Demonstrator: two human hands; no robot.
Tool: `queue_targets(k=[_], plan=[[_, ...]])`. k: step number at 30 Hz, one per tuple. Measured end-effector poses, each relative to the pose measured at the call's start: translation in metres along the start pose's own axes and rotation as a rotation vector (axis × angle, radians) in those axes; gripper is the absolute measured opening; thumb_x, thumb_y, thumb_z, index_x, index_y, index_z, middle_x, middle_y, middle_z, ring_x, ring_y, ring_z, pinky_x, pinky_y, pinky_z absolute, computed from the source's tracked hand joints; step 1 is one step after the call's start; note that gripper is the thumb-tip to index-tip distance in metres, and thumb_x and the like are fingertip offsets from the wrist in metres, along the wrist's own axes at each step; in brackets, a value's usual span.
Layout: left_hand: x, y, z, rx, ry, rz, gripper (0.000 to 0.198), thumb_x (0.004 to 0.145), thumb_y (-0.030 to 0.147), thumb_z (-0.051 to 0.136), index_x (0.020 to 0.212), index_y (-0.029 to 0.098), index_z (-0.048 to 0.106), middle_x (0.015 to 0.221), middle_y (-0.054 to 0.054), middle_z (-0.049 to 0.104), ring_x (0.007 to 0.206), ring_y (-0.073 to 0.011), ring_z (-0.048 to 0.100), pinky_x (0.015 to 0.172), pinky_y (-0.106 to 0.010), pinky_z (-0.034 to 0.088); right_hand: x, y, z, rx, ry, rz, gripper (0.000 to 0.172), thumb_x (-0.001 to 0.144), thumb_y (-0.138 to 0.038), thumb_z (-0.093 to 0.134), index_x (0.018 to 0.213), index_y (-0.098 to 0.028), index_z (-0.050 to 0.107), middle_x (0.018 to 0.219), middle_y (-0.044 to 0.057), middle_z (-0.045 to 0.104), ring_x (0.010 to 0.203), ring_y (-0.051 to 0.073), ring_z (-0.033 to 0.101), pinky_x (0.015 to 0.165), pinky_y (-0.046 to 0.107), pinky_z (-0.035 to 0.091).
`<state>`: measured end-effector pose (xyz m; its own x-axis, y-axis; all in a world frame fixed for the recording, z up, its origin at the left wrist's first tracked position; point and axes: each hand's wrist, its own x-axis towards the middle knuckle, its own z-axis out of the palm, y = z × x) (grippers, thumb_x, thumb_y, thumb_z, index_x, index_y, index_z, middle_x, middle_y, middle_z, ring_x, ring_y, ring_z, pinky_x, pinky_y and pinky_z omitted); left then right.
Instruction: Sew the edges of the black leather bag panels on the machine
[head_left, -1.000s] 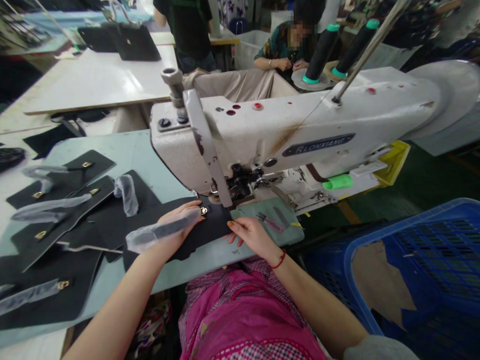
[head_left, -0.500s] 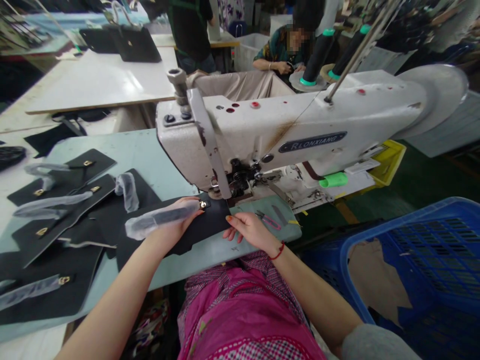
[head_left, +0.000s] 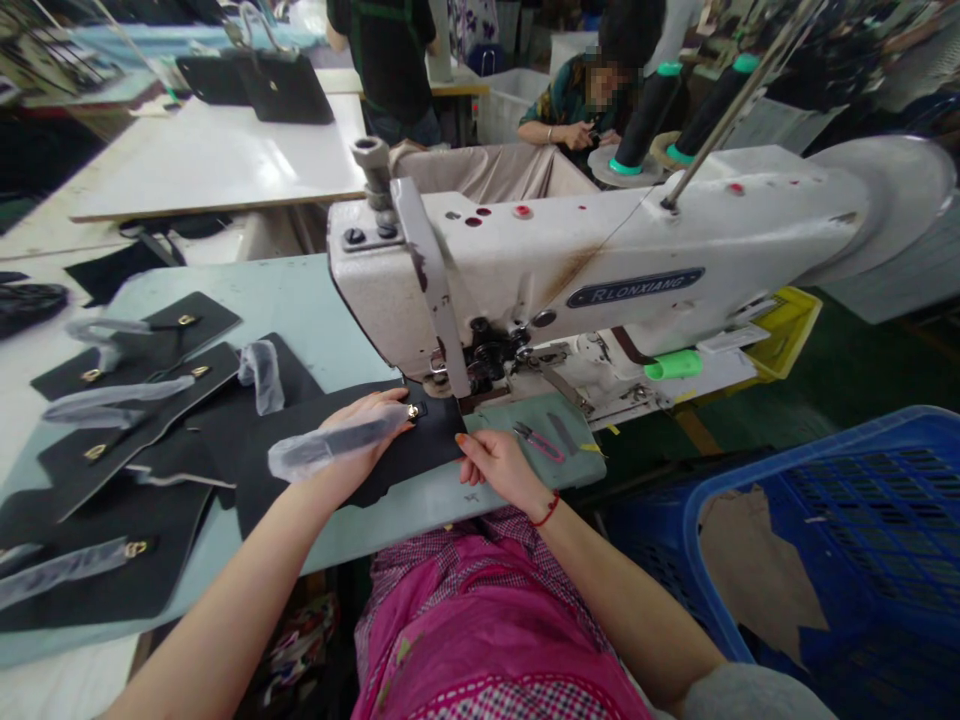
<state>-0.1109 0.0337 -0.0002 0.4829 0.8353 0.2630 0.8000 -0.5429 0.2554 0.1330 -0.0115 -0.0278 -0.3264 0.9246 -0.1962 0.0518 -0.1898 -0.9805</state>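
The big white sewing machine (head_left: 600, 270) fills your view, and the black leather panel (head_left: 375, 450) lies flat on the pale green table (head_left: 300, 300) under its needle end. Your left hand (head_left: 360, 440) lies open and flat on the panel, a plastic-wrapped strap (head_left: 330, 445) across its back. Your right hand (head_left: 499, 465), fingers loosely curled and gripping nothing, presses the panel's near edge. Small pink snips (head_left: 536, 440) lie just beside it.

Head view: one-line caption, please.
Both hands, left hand and right hand, press a black leather panel flat under a white industrial sewing machine.
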Motion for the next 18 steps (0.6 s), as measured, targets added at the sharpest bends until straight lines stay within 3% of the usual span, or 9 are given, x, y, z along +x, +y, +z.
queue_targets(k=[7,18], plan=[[-0.003,-0.006,0.004,0.119,0.006,0.083,0.033,0.094,0.040,0.046,0.108,0.017,0.065,0.121,-0.013,0.066,0.113,-0.0244,0.061,0.101,-0.037,0.046,0.002,0.010,0.002,-0.027,0.046,-0.004,0.057,0.087,-0.065,0.049,0.059,-0.016,0.055,0.052,0.002,0.059,0.046,0.010,0.051,0.049,0.021,0.041],[0.007,-0.004,-0.006,-0.010,-0.171,-0.007,0.036,0.095,0.042,0.042,0.108,0.017,0.064,0.122,-0.013,0.065,0.117,-0.0261,0.059,0.103,-0.037,0.042,0.004,0.006,0.000,-0.009,0.033,0.020,0.058,0.086,-0.066,0.050,0.058,-0.016,0.055,0.051,0.002,0.056,0.046,0.010,0.050,0.048,0.021,0.040]])
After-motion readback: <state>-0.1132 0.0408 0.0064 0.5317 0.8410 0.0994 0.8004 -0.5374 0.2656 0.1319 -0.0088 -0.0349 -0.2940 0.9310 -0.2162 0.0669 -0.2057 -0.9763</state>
